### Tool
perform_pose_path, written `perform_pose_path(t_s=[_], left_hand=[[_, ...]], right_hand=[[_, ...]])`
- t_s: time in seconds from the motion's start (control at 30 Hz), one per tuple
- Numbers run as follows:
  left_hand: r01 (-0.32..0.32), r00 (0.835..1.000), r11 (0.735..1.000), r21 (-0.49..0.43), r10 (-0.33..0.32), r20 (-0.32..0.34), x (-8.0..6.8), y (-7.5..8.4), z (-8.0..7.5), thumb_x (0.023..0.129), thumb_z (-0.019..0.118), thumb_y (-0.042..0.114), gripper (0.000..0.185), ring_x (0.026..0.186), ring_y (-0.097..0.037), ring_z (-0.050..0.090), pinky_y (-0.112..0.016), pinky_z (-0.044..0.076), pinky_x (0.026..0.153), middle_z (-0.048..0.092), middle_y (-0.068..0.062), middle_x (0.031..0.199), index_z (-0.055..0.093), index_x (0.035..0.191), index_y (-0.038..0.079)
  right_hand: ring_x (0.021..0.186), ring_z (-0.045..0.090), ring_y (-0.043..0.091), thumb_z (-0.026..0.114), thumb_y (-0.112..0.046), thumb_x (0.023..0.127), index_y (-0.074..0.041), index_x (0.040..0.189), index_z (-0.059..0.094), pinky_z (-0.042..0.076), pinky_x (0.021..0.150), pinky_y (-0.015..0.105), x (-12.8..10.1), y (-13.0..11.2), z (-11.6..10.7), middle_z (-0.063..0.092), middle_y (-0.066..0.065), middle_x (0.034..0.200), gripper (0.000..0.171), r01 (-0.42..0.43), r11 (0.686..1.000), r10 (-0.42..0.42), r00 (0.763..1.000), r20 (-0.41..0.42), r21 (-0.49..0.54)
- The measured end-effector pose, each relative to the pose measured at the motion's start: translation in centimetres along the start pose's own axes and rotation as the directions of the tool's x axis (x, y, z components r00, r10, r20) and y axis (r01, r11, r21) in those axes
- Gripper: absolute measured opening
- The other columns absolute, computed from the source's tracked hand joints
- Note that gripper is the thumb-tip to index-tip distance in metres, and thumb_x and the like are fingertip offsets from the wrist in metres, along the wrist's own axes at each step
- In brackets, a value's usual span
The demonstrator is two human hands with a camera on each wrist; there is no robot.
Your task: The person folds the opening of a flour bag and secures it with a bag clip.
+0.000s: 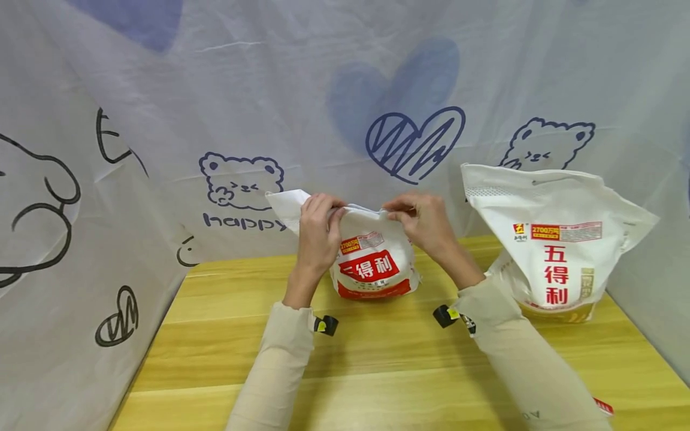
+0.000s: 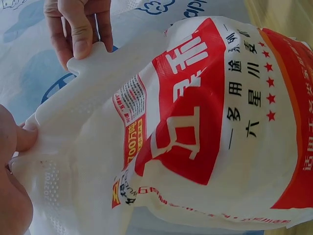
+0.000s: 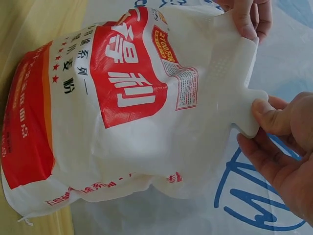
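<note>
White woven plastic is what both hands are working on here. Going left to right: the left hand (image 1: 319,230) has its fingers curled over the top edge of the small flour bag (image 1: 374,263), pinching the left end of the sealed strip, and the left wrist view shows the thumb pressed right against that strip. The bag stands upright on the wooden table (image 1: 377,359), roughly mid-table, close to the printed cloth backdrop (image 1: 162,120). The right hand (image 1: 423,221) pinches the other end of the same top edge between thumb and fingers.

Progress-wise, I'd say it's barely started. The top strip looks flat and closed in both wrist views, no tear or gap that I can make out, so getting it open is pretty much all still ahead.

Further right, a bigger bag (image 1: 555,239) of the same brand stands untouched, well apart from both hands.
</note>
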State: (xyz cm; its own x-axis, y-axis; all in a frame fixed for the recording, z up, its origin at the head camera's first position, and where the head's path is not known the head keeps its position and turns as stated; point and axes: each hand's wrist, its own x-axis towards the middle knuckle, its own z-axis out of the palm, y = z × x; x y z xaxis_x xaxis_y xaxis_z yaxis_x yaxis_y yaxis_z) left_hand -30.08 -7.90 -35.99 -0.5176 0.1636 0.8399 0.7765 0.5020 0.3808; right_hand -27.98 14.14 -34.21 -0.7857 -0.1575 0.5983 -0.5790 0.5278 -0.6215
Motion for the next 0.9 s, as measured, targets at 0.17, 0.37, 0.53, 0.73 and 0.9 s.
perform_pose_path(t_s=[0.17,0.37,0.53,0.73,0.9], left_hand=[[0.011,1.000,1.000,-0.008,-0.011,-0.018,-0.07,0.01,0.18,0.096,0.063,-0.003,0.006,0.094,-0.029,0.063,-0.042,0.035,0.114,0.069,-0.014,0.094,0.069,0.097,-0.001],[0.004,0.999,1.000,-0.021,-0.005,-0.040,-0.02,-0.05,0.35,0.095,0.064,-0.004,0.006,0.092,-0.029,0.062,-0.040,0.035,0.114,0.069,-0.014,0.093,0.069,0.095,-0.002],[-0.001,0.999,1.000,-0.023,0.000,-0.044,-0.06,0.08,0.26,0.096,0.064,-0.004,0.006,0.091,-0.029,0.062,-0.041,0.036,0.113,0.069,-0.013,0.092,0.069,0.095,-0.001],[-0.004,0.999,1.000,-0.021,0.003,-0.046,-0.14,-0.03,0.27,0.095,0.064,-0.003,0.005,0.092,-0.028,0.062,-0.042,0.035,0.113,0.069,-0.013,0.092,0.069,0.095,-0.001],[-0.002,1.000,1.000,-0.007,0.002,-0.027,-0.27,0.07,0.28,0.095,0.064,-0.004,0.006,0.094,-0.029,0.062,-0.044,0.033,0.115,0.068,-0.013,0.094,0.069,0.095,0.000]], right_hand=[[0.087,0.073,0.028,0.073,0.009,0.089,0.003,0.103,0.076,0.062,0.076,0.038,-0.19,0.04,0.18,0.075,0.016,0.102,0.016,0.004,1.000,-0.004,1.000,0.001,-0.014],[0.088,0.073,0.029,0.073,0.009,0.089,0.003,0.104,0.076,0.062,0.077,0.039,-0.32,0.24,0.25,0.075,0.016,0.103,0.016,0.003,1.000,-0.003,1.000,0.000,-0.006],[0.092,0.073,0.030,0.073,0.008,0.090,0.003,0.106,0.075,0.062,0.081,0.039,-0.45,0.28,0.21,0.075,0.017,0.105,0.017,0.004,1.000,-0.005,1.000,0.016,0.009],[0.100,0.072,0.033,0.072,0.009,0.089,0.004,0.111,0.074,0.060,0.086,0.041,-0.42,0.21,0.02,0.073,0.018,0.110,0.022,-0.010,1.000,0.009,0.999,0.049,0.025],[0.103,0.071,0.034,0.072,0.010,0.089,0.004,0.113,0.074,0.059,0.088,0.042,-0.59,0.36,-0.11,0.071,0.019,0.111,0.025,-0.011,0.999,0.008,0.998,0.069,0.042]])
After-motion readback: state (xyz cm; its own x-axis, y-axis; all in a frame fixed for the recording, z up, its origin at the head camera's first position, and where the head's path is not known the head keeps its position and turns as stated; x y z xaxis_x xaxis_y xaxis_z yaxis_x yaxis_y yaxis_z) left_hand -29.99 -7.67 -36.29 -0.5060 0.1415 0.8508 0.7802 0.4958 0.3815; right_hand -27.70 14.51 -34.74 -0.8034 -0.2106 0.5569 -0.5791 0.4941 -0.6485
